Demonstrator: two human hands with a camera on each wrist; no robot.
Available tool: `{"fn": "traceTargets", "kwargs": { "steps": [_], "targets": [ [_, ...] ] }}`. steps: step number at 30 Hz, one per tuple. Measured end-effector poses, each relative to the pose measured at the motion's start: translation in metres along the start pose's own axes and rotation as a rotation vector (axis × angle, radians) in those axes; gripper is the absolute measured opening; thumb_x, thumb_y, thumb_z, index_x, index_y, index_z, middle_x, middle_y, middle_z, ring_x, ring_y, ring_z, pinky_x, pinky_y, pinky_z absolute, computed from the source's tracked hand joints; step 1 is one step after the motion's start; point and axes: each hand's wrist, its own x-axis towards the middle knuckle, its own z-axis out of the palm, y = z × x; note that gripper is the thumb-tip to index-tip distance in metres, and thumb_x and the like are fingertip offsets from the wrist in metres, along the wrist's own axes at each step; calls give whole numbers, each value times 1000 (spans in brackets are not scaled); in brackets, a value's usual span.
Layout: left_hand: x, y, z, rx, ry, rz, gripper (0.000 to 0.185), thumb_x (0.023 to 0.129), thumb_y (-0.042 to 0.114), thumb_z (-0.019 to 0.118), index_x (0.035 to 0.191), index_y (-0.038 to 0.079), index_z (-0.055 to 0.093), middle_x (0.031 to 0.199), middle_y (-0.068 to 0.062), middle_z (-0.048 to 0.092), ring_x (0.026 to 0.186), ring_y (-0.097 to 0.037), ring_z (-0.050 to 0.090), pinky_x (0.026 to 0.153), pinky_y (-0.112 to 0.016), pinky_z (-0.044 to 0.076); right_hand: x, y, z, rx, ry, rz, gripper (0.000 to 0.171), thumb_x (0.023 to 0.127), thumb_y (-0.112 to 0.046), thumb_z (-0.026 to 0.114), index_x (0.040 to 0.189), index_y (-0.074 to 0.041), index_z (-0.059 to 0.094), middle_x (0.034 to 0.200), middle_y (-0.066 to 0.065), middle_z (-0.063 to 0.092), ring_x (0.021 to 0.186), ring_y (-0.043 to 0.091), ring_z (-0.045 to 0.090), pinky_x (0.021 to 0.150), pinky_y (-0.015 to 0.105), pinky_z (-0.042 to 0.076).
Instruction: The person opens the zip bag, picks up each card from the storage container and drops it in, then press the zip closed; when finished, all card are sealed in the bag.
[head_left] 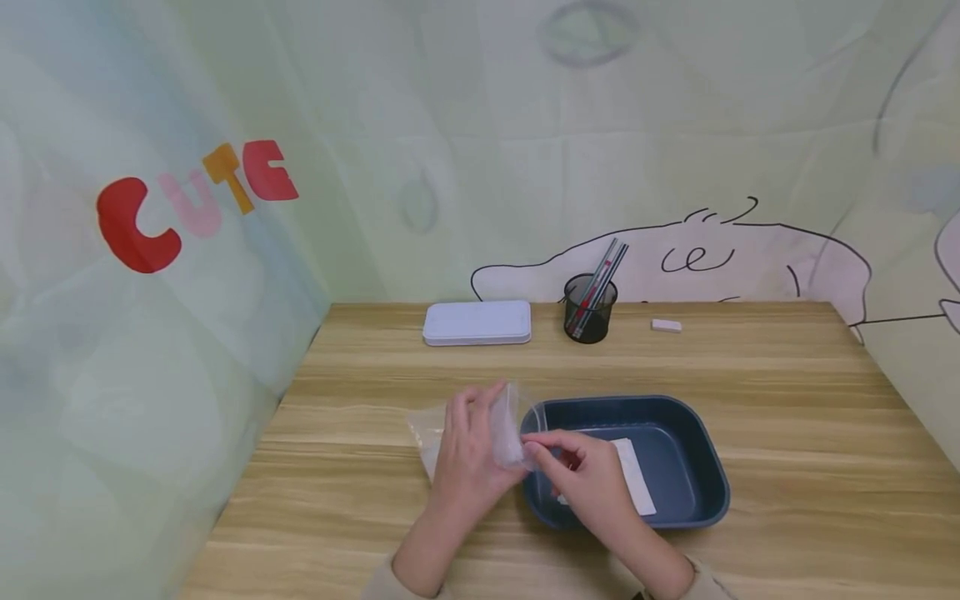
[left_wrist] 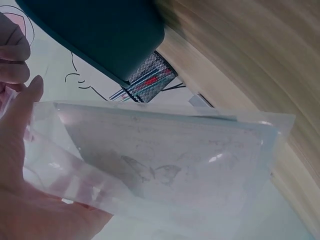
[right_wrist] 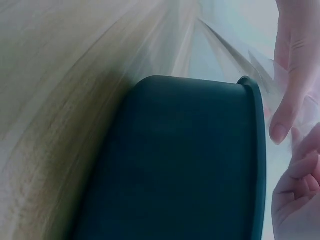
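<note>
A clear plastic bag [head_left: 506,429] is held up in front of the body, left of a dark blue tray [head_left: 716,467]. My left hand [head_left: 471,454] grips the bag from the left, with its far end sticking out past the fingers. At the bag's right edge, my right hand [head_left: 588,471] pinches the film between thumb and forefinger above the tray. In the left wrist view the bag [left_wrist: 165,165] spreads wide, and a grey butterfly figure shows through it. White paper [head_left: 636,479] lies in the tray, partly covered by the right hand.
Along the back of the wooden table [head_left: 337,500] sit a white flat case [head_left: 477,323], a black mesh pen cup [head_left: 588,329] with several pencils, and a small white eraser [head_left: 666,326]. A printed curtain [head_left: 375,167] hangs behind and to the left.
</note>
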Motion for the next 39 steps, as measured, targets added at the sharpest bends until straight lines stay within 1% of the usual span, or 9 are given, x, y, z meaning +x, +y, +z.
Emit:
{"fn": "traceTargets", "kwargs": {
  "steps": [7, 12, 14, 17, 20, 22, 26, 30, 39],
  "targets": [
    [-1, -1, 3, 4, 0, -2, 99, 53, 41, 92, 136, 10, 47, 120, -13, 43, 110, -27, 44, 92, -41, 47, -1, -23, -7, -35, -5, -23, 12, 89, -9, 69, 99, -8, 75, 60, -2, 61, 42, 21, 53, 35, 25, 40],
    [-1, -4, 3, -11, 6, -22, 107, 49, 46, 93, 137, 9, 45, 119, -13, 43, 109, -27, 45, 94, -42, 46, 8, -3, -28, -49, 54, 7, 14, 90, -23, 69, 100, -14, 75, 79, -5, 71, 44, 17, 54, 36, 24, 36],
    [-1, -6, 2, -14, 3, -30, 109, 48, 48, 93, 138, 10, 43, 119, -12, 42, 108, -27, 45, 94, -43, 45, 13, 10, -41, -133, 71, 25, 14, 89, -27, 69, 99, -18, 75, 81, -5, 71, 45, 15, 55, 37, 25, 37],
    [-1, -8, 0, -17, -11, -46, 111, 49, 50, 92, 139, 11, 41, 119, -12, 42, 108, -26, 44, 96, -43, 44, 16, 25, -63, -350, 34, 78, 13, 86, -25, 73, 98, -20, 75, 88, -2, 68, 50, 13, 55, 41, 26, 41],
    [-1, -9, -2, -18, -25, -59, 109, 50, 51, 91, 139, 12, 40, 120, -11, 42, 108, -24, 44, 95, -41, 44, 16, 37, -80, -576, -85, 146, 22, 79, -25, 80, 99, -18, 74, 100, 4, 63, 60, 14, 53, 50, 29, 45],
    [-1, -10, -4, -28, -29, -63, 109, 50, 51, 91, 139, 12, 41, 120, -11, 42, 108, -25, 44, 95, -42, 45, 15, 44, -87, -680, -174, 202, 31, 72, -29, 85, 99, -18, 73, 105, 7, 59, 70, 17, 53, 58, 34, 48],
    [-2, -11, -6, -41, -30, -66, 108, 50, 49, 92, 139, 12, 42, 120, -10, 42, 109, -24, 44, 96, -42, 44, 11, 53, -92, -791, -281, 283, 52, 59, -39, 90, 101, -16, 69, 104, 12, 56, 82, 25, 54, 68, 46, 51],
    [-2, -11, -6, -48, -39, -82, 107, 50, 46, 92, 139, 13, 42, 120, -10, 42, 110, -23, 43, 98, -41, 42, 9, 59, -93, -820, -313, 320, 63, 55, -42, 92, 102, -12, 64, 103, 14, 54, 81, 26, 54, 68, 49, 51],
    [-2, -11, -7, -46, -34, -72, 108, 51, 49, 91, 139, 12, 43, 119, -10, 42, 110, -24, 43, 97, -42, 43, 10, 61, -92, -796, -312, 352, 60, 55, -35, 93, 98, -7, 60, 95, 10, 51, 79, 24, 51, 67, 43, 49]
  ]
}}
